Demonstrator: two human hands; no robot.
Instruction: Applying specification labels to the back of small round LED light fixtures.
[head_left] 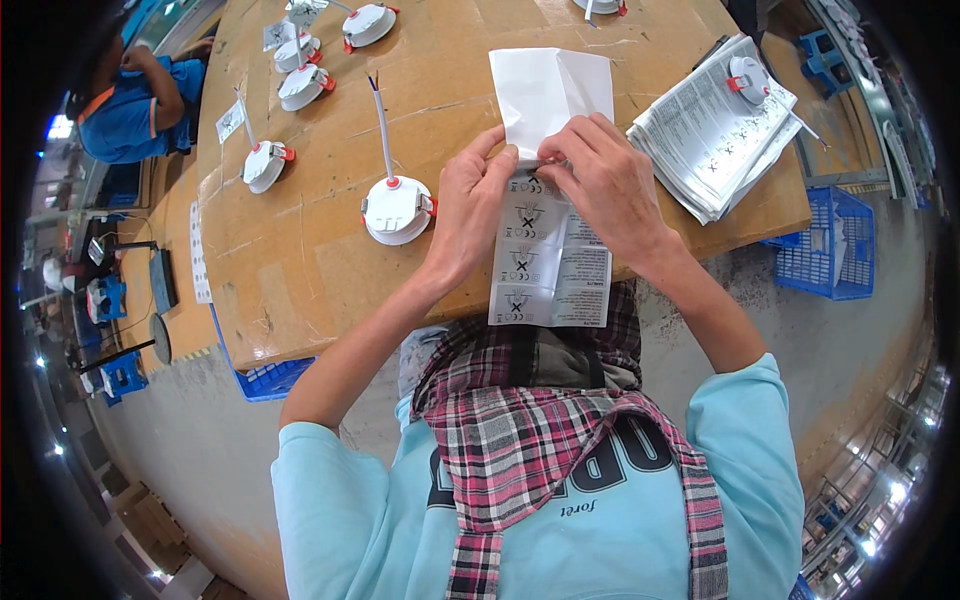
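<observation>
A long white printed sheet (550, 270) hangs over the table's near edge, between my two hands. My left hand (472, 200) closes on its left edge, thumb on top. The fingers of my right hand (608, 185) are bent and pinch it near the middle. Across the pinch runs a fold; beyond it the blank upper part (552, 92) lies on the table, with a crease down it. Just left of my left hand sits a white round downlight (396, 212) with red clips and a cable standing up.
More downlights stand at the far left: one (264, 167), another (303, 88) and one farther back (369, 25). At the right a stack of printed sheets (700, 150) has a small downlight (748, 80) on it. A blue crate (826, 245) stands below. Another person (140, 100) sits far left.
</observation>
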